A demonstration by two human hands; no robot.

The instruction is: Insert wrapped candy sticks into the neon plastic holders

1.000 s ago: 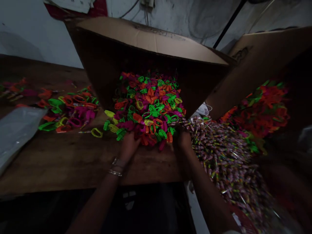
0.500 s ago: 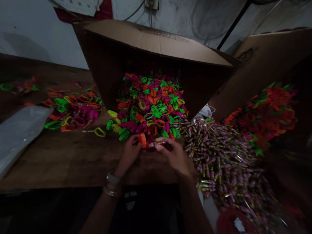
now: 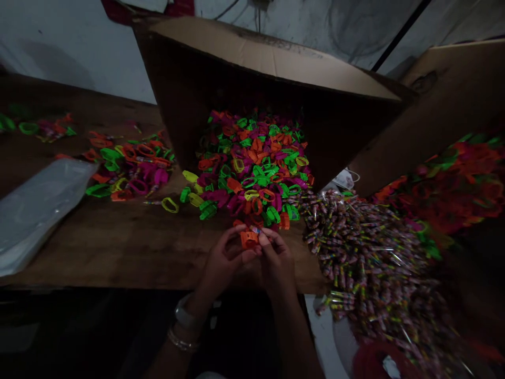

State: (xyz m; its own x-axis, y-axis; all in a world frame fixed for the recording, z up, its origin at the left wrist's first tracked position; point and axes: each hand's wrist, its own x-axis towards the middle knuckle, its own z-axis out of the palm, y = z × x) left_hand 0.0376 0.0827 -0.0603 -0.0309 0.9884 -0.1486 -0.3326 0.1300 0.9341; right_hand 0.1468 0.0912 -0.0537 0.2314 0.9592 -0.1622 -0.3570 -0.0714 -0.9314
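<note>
Just over the table's front part, my left hand (image 3: pixel 224 260) has its fingers closed around an orange plastic toy watch (image 3: pixel 249 240). My right hand (image 3: pixel 279 263) pinches a small wrapped candy tube (image 3: pixel 256 230) against the toy's upper right side. Fingers hide most of the tube, and I cannot tell whether it is inside the band. Right behind both hands spreads a heap of green, orange, yellow and magenta toy watches (image 3: pixel 258 171), spilling from a cardboard box (image 3: pixel 272 58) lying on its side.
Wrapped candy tubes (image 3: pixel 366 252) form a big pile to the right. On the left lie more toy watches with tubes (image 3: pixel 138 168), a yellow one (image 3: pixel 170 205) and a clear plastic bag (image 3: pixel 47 205). A second carton (image 3: pixel 445 89) and a red round container (image 3: pixel 381 360) stand right.
My hands have drawn closer together, and the orange toy watch has turned, with the tube now pressed close against it. The whole view has shifted slightly.
</note>
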